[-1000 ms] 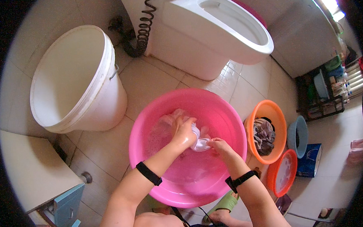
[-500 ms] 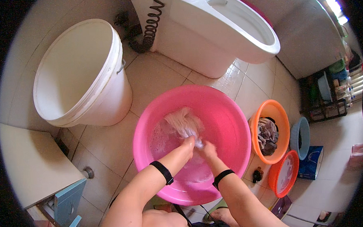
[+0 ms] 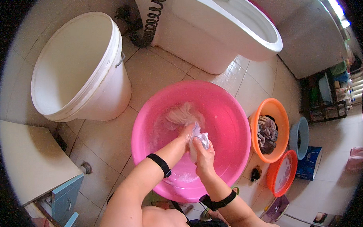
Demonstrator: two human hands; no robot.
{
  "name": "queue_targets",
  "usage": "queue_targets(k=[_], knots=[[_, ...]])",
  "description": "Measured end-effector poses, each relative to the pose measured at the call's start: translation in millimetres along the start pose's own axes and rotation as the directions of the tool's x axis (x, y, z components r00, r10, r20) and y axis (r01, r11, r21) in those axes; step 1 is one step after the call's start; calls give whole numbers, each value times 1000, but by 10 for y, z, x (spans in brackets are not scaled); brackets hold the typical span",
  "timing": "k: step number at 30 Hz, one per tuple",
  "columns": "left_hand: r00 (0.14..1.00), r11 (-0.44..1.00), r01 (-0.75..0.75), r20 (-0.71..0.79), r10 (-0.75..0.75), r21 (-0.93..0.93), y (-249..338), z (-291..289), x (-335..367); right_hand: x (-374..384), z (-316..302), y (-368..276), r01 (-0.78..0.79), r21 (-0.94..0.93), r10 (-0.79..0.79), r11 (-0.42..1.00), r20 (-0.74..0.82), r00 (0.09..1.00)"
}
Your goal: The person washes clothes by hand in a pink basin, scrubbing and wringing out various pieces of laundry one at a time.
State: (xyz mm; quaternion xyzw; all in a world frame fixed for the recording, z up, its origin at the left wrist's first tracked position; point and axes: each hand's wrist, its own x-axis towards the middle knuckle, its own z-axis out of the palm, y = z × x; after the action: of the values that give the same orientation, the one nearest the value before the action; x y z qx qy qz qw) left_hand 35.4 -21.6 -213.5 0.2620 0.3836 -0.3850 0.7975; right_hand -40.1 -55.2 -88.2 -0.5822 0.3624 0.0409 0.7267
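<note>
A wet, pale cloth (image 3: 184, 113) trails in the soapy water of a large pink basin (image 3: 229, 112). Its gathered, whitish-lavender end rises between my hands over the middle of the basin. My left hand (image 3: 186, 133) is closed around the cloth close to the water, its fingers partly hidden by the folds. Just to the right, my right hand (image 3: 205, 152) grips the bunched end, thumb on top, with a crumpled bit sticking out above it. Black bands circle both forearms.
A big white bucket (image 3: 120, 81) stands at the far left, a white toilet (image 3: 215, 52) beyond the basin. To the right are an orange basin (image 3: 285, 132) holding dark clothes, a red basin (image 3: 294, 167) and a blue basin (image 3: 305, 137). A cabinet (image 3: 35, 158) is at left.
My right hand has turned and come up, showing its thumb over the bunched end of the cloth. More of that end now stands out of the water, and the spread part lies lower.
</note>
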Motion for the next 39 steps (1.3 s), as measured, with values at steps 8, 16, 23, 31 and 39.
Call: queue_targets(k=[8,16,23,31,39], knots=[[989,849,-142,33,145,510,-465,226,-484,1120,-669,8,-67,-987,-85,149,-80,993],[988,876,110,-148,-45,470,-327,204,-595,1815,-637,404,216,-938,-260,272,144,955],[975,983,-101,-182,128,153,44,-224,-159,1610,-575,850,361,-772,25,523,437,899],[988,979,-147,-33,154,139,-188,-367,418,1072,-163,562,-118,-324,106,939,-54,993],[998,1000,3,-70,-1,30,29,282,-200,381,-94,-106,256,-219,-241,942,95,966]])
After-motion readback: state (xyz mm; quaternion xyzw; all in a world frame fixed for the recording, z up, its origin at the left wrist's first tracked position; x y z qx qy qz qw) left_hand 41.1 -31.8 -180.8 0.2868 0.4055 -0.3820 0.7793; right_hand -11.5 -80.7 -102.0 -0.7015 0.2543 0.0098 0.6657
